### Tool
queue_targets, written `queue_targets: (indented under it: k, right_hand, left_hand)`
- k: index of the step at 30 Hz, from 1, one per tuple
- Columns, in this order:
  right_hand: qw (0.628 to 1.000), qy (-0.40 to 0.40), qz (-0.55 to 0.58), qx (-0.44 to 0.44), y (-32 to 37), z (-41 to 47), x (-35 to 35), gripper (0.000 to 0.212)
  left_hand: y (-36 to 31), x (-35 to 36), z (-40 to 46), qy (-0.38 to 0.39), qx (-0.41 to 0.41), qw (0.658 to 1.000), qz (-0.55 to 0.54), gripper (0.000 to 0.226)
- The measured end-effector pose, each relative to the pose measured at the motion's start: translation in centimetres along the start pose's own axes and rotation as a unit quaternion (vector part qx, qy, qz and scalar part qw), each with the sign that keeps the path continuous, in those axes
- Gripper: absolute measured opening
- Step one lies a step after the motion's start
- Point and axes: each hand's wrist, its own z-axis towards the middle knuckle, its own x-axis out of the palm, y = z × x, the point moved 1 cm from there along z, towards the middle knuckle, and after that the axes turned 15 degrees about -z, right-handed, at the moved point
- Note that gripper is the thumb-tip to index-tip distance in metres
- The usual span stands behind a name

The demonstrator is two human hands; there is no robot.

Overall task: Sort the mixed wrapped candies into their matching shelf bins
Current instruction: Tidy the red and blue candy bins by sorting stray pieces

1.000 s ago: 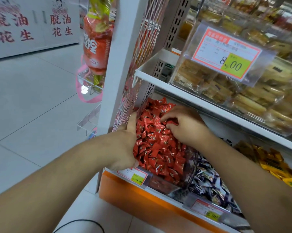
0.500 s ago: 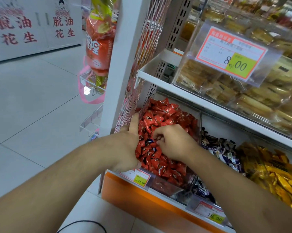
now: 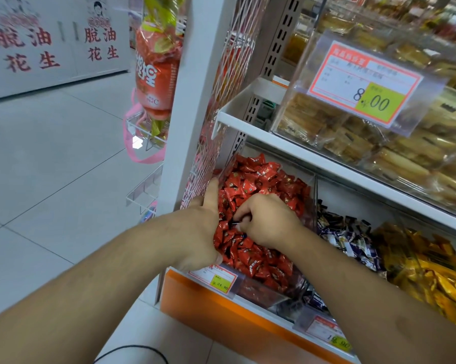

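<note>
Since half a second ago the right hand has curled tighter over the middle of the red candies, its fingertips now pinching a small dark-wrapped candy that sticks out among the red ones; a second earlier that hand lay farther back on the heap. Meanwhile the left hand has stayed at the near left wall of the clear bin, forefinger stretched up along the wire mesh panel, palm resting against the candy pile; the other fingers are hidden, so whether they grip the bin's edge cannot be told.

Just right of the red bin lies the heap of dark blue-and-white candies, which looks like the stray piece's home, and farther right the yellow-orange candies.

Judging by its look, the stray is very light, with a crinkly, slippery film wrapper around a firm core. Pinching only the twisted wrapper end risks it sliding free, so a hold across the body between thumb and forefinger seems safer. Loose red pieces around it will shift and could ride along or spill over the low front lip above the price tag, so a slow, straight lift looks wise.
</note>
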Motion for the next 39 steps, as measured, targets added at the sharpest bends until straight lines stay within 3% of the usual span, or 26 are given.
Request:
queue_targets:
  k: [9, 13, 18, 23, 27, 30, 32, 35, 39]
  right_hand:
    - [0.996, -0.045, -0.068, 0.022, 0.9, -0.8, 0.2, 0.021]
    - [0.997, -0.064, 0.008, 0.031, 0.4, -1.3, -0.3, 0.031]
    - [0.988, -0.114, 0.102, 0.006, -0.6, -5.5, -3.5, 0.023]
    - [0.967, -0.15, 0.2, 0.054, -3.9, -11.3, -5.6, 0.014]
    - [0.953, -0.227, 0.147, 0.14, -7.6, -14.6, -5.5, 0.012]
    - [0.965, -0.203, 0.015, 0.164, -8.9, -15.0, -4.8, 0.021]
    - [0.971, -0.195, 0.002, 0.138, -8.0, -14.6, -4.9, 0.032]
    - [0.978, -0.194, 0.037, 0.065, -4.8, -12.6, -5.7, 0.03]
    - [0.984, -0.121, 0.121, -0.045, 0.1, -7.6, -4.8, 0.026]
  left_hand:
    - [-0.1, 0.0, -0.2, 0.002, -0.005, 1.0, 0.003, 0.131]
    - [-0.1, 0.0, -0.2, 0.001, -0.006, 1.0, 0.009, 0.13]
    - [-0.1, 0.0, -0.1, 0.001, 0.001, 1.0, 0.012, 0.13]
    - [0.0, 0.0, -0.2, 0.003, 0.003, 1.0, 0.006, 0.132]
    - [-0.2, -0.1, -0.2, 0.01, 0.001, 1.0, 0.005, 0.133]
    - [-0.3, -0.2, -0.4, 0.018, 0.004, 1.0, 0.002, 0.134]
    - [-0.3, -0.3, -0.4, 0.02, 0.008, 1.0, 0.0, 0.134]
    - [-0.1, -0.5, -0.4, 0.019, 0.012, 1.0, -0.014, 0.137]
    - [0.1, -0.6, -0.3, 0.015, 0.017, 1.0, -0.02, 0.139]
